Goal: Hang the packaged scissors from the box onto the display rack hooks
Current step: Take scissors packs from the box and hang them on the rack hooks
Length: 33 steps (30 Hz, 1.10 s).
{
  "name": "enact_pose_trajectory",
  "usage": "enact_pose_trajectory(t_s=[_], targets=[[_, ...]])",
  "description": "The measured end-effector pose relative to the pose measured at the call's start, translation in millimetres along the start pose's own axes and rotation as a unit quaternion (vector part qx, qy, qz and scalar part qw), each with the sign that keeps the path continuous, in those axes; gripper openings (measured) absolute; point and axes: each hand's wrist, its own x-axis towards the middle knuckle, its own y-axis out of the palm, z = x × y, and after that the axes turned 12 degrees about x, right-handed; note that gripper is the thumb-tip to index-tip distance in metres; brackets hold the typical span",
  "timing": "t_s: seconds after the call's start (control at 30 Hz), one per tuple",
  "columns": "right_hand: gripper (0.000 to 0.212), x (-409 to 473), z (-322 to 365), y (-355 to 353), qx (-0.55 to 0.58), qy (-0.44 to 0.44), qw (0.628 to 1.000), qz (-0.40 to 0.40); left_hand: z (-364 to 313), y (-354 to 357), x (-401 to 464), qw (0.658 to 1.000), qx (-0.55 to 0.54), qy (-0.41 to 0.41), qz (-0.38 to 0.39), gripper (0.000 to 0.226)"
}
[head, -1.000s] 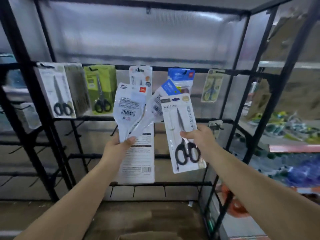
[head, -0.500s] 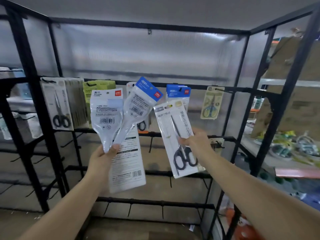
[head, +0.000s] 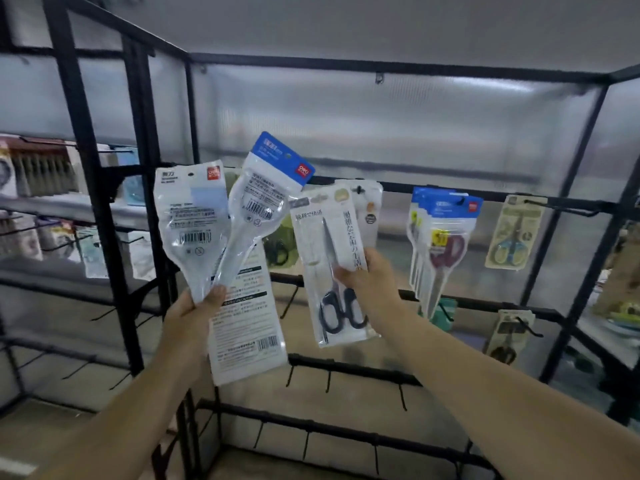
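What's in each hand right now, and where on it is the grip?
Left hand grips three clear plastic scissor packets by their narrow lower ends. Right hand pinches the white carded black-handled scissors at mid-card, right edge.

Two bare forearms in view, no sleeves visible up to frame's lower edge. Left hand (head: 194,317) and right hand (head: 372,277): no gloves, rings, watch or wristbands seen. Nails short, unpainted where visible on left thumb. Forearms smooth, no markings or tattoos. Rest of body out of frame.
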Motion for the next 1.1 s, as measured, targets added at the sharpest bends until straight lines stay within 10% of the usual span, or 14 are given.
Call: enact_pose_trajectory(t_s=[0.57,0.8,1.1], targets=[[0.031,48,0,214,0.047,-0.009,0.999,0.020,-40,-141,147,0.999,-0.024,0.021,-0.021,0.018],[0.078,56,4,244,-0.007,-0.064,0.997,0.041,-35,-153,169,1.000,-0.013,0.024,0.008,0.007],[0.062,62,2,259,-0.080,-0.044,0.995,0.042,-30,-162,181,0.998,-0.026,0.037,0.047,0.008]])
